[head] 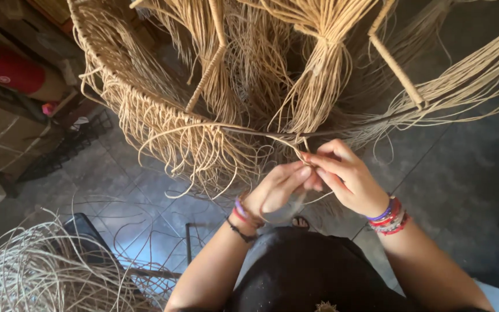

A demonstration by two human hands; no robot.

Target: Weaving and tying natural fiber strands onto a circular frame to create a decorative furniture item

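A large round rattan frame [145,110] hangs in front of me, with tan cane strands [319,75] tied in bundles and dangling from its rim. My left hand [278,188] and my right hand [347,176] meet just below the near rim. Both pinch the same thin cane strand [295,141] where it wraps the dark rim wire. Each wrist wears several coloured bracelets. Fingertips of the two hands touch.
A loose coil of pale cane [36,274] lies at lower left over a dark stool [88,237]. A red roll [12,72] and cardboard boxes [1,136] stand at the left. Grey tiled floor [469,173] spreads beneath. Straight wooden spokes [397,63] cross the frame.
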